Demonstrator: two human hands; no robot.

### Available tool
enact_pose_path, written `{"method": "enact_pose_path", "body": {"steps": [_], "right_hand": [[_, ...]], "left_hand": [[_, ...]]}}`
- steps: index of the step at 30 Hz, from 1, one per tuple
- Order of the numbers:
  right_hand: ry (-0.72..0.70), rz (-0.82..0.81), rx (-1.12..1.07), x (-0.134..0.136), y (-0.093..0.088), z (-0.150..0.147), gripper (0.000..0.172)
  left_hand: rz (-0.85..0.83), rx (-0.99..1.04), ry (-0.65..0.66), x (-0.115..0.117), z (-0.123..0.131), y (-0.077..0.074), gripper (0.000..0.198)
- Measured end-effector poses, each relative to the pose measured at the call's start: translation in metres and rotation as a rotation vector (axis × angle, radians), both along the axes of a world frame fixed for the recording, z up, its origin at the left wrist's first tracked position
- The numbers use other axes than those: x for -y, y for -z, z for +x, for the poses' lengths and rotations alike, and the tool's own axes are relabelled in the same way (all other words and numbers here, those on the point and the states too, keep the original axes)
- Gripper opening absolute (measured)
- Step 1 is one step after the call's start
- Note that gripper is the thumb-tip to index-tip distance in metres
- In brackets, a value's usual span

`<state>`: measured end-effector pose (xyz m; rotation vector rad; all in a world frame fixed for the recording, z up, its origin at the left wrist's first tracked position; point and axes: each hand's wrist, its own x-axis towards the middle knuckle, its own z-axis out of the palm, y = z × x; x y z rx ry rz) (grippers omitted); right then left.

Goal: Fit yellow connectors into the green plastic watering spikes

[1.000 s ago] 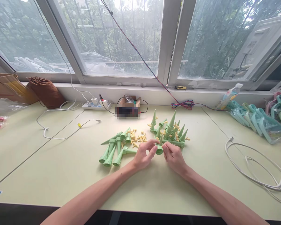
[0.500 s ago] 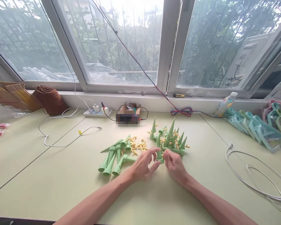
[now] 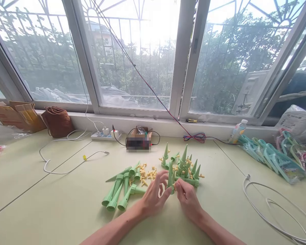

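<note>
A green plastic watering spike [image 3: 170, 175] stands point up between my hands. My left hand [image 3: 155, 195] curves around its left side, the thumb against its lower part and the fingers behind. My right hand [image 3: 188, 197] is closed in a pinch on a small yellow valve [image 3: 175, 185] at the spike's right side. Just beyond is a group of green spikes with yellow valves in them [image 3: 184, 158], some upright and some lying. Loose yellow valves [image 3: 151, 175] lie in a pile left of the hands. Several green spikes [image 3: 126, 192] lie farther left.
A power strip [image 3: 105, 136] and a small open box [image 3: 141, 131] stand along the wall. White cables [image 3: 63, 173] lie left, and another cable [image 3: 255, 212] loops at right. A bottle [image 3: 238, 131] and bagged turquoise plastic items [image 3: 272, 156] sit at the right back.
The view has tilted upward, so the table things sit lower in the picture. Both hands stay at the same spike, with the left fingers slightly shifted.
</note>
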<state>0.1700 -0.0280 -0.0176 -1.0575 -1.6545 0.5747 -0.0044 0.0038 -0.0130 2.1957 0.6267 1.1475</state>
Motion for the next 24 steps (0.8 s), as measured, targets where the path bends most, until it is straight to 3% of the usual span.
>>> {"method": "enact_pose_path", "body": {"steps": [7,17,24], "right_hand": [[0.014,0.048,0.033,0.0011,0.0002,0.0004,0.040],[-0.018,-0.053,-0.025,-0.0012,0.0081,-0.0002,0.041],[-0.010,-0.070,-0.033,-0.0024,0.0075,0.0003,0.042]], "left_hand": [[-0.037,-0.062,-0.020,-0.0058,-0.0010,-0.0025,0.017],[0.050,-0.113,0.029,-0.0012,-0.0005,-0.0076,0.015],[0.108,-0.142,-0.059,-0.0034,-0.0007,-0.0036,0.023]]}}
